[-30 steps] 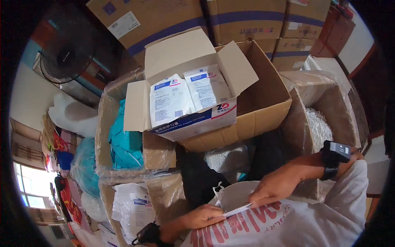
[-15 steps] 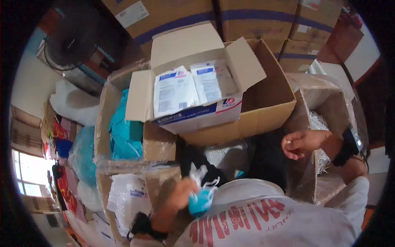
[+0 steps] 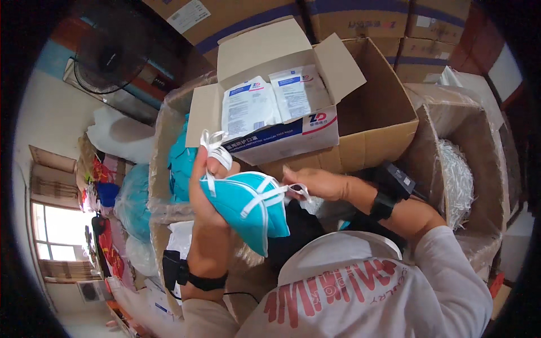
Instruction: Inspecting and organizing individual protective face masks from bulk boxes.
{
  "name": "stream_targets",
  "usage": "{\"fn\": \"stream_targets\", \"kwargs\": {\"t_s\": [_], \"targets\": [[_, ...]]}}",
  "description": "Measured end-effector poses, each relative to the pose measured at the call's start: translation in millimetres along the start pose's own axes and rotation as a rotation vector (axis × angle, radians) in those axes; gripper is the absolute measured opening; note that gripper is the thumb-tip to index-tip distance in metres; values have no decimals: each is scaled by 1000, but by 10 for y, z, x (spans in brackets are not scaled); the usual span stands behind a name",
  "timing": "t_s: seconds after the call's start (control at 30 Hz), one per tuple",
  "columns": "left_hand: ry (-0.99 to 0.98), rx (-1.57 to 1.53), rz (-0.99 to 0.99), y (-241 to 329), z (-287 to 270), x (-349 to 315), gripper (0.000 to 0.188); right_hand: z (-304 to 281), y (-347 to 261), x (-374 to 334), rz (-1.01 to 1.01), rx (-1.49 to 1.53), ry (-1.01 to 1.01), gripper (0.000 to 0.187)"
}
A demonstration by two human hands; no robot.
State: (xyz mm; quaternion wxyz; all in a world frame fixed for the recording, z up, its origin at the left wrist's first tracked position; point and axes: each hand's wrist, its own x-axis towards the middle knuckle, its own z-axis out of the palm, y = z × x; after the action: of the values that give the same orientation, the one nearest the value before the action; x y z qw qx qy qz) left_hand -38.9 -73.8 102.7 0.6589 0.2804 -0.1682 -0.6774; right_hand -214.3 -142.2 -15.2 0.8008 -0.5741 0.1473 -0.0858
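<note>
A teal face mask with white straps hangs folded between my hands, in front of the boxes. My left hand is closed on its left end, with white strap loops sticking up from the fingers. At the mask's right end my right hand pinches a white strap; its thumb points up, and some fingertips are hidden. Just beyond stands an open white carton holding white printed packets.
The carton rests on a large open cardboard box. Teal masks fill a plastic-lined box at left. White strips lie in a right-hand box. Cartons are stacked behind; a black fan stands far left.
My left hand has raised the mask from near my lap toward the carton. My right hand has come left from the right-hand box to the mask's strap.
</note>
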Motion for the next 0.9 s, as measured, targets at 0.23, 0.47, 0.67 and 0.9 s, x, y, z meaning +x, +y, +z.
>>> {"fn": "stream_targets", "kwargs": {"t_s": [0.23, 0.47, 0.67, 0.9], "targets": [[206, 211, 186, 188, -35, -50, 33, 254, 185, -165, 77, 504, -189, 64], [209, 272, 309, 363, 66, -148, 34, 73, 67, -242, -110, -117, 121, 31], [127, 361, 298, 336, 169, -308, 34, 3, 269, -156, -488, -597, 427, 33], [55, 282, 239, 290, 384, -342, 40, 174, 351, -48, -161, -183, -6, 37]]}}
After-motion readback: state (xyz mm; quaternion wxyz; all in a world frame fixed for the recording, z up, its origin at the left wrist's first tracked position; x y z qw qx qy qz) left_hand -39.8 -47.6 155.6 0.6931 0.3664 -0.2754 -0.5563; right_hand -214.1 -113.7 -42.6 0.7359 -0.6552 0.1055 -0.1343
